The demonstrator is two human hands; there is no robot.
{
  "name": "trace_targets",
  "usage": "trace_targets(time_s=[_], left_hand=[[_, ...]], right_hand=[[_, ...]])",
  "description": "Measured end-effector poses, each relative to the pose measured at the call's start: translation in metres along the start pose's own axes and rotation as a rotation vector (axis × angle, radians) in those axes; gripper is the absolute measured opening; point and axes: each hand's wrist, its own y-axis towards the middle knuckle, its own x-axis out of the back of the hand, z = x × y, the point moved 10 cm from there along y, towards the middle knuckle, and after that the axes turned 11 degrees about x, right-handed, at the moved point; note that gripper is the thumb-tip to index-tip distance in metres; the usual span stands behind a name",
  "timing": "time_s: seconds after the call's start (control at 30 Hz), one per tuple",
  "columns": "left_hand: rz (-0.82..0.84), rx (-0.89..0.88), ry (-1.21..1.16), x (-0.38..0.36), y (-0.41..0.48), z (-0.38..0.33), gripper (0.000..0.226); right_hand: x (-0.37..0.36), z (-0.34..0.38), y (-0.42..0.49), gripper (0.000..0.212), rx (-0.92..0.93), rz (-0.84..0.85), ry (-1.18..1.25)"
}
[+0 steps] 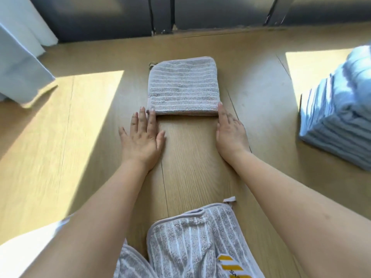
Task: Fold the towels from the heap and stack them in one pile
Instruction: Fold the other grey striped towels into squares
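Observation:
A folded grey towel with thin white stripes (183, 87) lies flat on the wooden floor, straight ahead. My left hand (142, 135) lies flat on the floor, fingers straight, its fingertips at the towel's near left corner. My right hand (229, 131) stands on its edge with straight fingers against the towel's near right corner. Neither hand grips anything. Close to me lies a heap of unfolded grey striped towels (190, 243), the top one with a loop tab and a yellow label.
A tall stack of folded light-blue towels (339, 117) stands on the floor at the right. A white curtain (22, 57) hangs at the far left. Dark window panels run along the back. Sunlit patches fall on the wooden floor (60, 121).

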Motion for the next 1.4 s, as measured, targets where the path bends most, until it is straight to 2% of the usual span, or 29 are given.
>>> trace_targets(time_s=[0.17, 0.3, 0.43, 0.53, 0.63, 0.73, 0.8, 0.93, 1.07, 1.1, 1.13, 1.17, 1.23, 1.3, 1.37, 1.4], left_hand=[[0.116, -0.021, 0.131, -0.018, -0.056, 0.0, 0.058], [0.174, -0.065, 0.178, -0.023, -0.11, 0.003, 0.056], [0.271, -0.117, 0.029, -0.019, -0.157, -0.005, 0.044], [0.471, -0.17, -0.123, -0.025, -0.199, -0.021, 0.032], [0.607, -0.096, -0.213, -0.036, -0.224, -0.018, 0.043], [0.607, -0.075, -0.352, -0.025, -0.232, -0.017, 0.011], [0.59, -0.076, -0.449, -0.012, -0.23, -0.017, 0.027], [0.556, -0.097, -0.72, 0.026, -0.22, -0.026, 0.031], [0.594, -0.01, -1.006, 0.05, -0.22, -0.033, 0.028], [0.623, 0.018, -1.049, 0.05, -0.223, -0.033, 0.022], [0.643, 0.03, -1.081, 0.049, -0.226, -0.032, 0.026], [0.641, 0.021, -1.066, 0.045, -0.229, -0.028, 0.039], [0.582, -0.062, -0.798, 0.033, -0.235, -0.018, 0.052], [0.461, -0.154, -0.525, 0.025, -0.235, -0.009, 0.041], [0.36, -0.187, -0.394, 0.03, -0.23, -0.004, 0.013], [0.315, -0.184, -0.352, 0.038, -0.227, -0.001, 0.011]], right_hand=[[0.005, 0.013, -0.061, 0.056, 0.001, 0.163, -0.024], [0.012, 0.024, -0.112, 0.054, -0.016, 0.256, 0.064], [0.009, 0.039, -0.171, 0.051, -0.076, 0.377, 0.212], [0.003, 0.052, -0.213, 0.052, -0.111, 0.428, 0.223], [-0.002, 0.042, -0.247, 0.044, -0.335, 0.375, 0.506], [0.008, 0.034, -0.258, 0.032, -0.426, 0.289, 0.688], [0.026, 0.031, -0.255, 0.028, -0.467, 0.218, 0.827], [0.071, 0.04, -0.229, 0.034, -0.387, 0.166, 0.906], [0.11, 0.062, -0.206, 0.013, -0.236, 0.196, 0.857], [0.119, 0.064, -0.203, 0.013, -0.219, 0.176, 0.856], [0.127, 0.064, -0.2, 0.016, -0.206, 0.141, 0.866], [0.135, 0.062, -0.199, 0.019, -0.203, 0.108, 0.88], [0.15, 0.055, -0.198, 0.024, -0.213, 0.05, 0.904], [0.164, 0.044, -0.197, 0.025, -0.222, -0.01, 0.888], [0.183, 0.033, -0.194, 0.024, -0.201, -0.08, 0.794], [0.194, 0.028, -0.193, 0.022, -0.185, -0.121, 0.738]])
